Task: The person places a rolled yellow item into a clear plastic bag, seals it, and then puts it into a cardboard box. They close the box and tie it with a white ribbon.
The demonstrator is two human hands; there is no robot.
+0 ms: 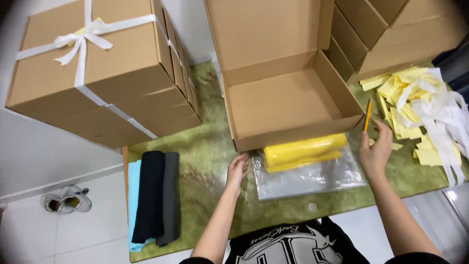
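Left hand (238, 170) rests open-fingered on the counter (205, 156) beside a clear bag (312, 178) and yellow roll (303, 150); right hand (375, 151) pinches a pencil (367, 115) near the open box (288, 98); a steady bag edge would likely ease handling

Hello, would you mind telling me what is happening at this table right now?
A person stands at a green table. Their right hand holds a yellow pencil beside an open, empty cardboard box. Their left hand rests at the edge of clear plastic bags, on which lies a folded yellow bundle. Closed boxes tied with white ribbon are stacked to the left, folded dark garments lie below them, and yellow paper slips with ribbon are piled on the right.
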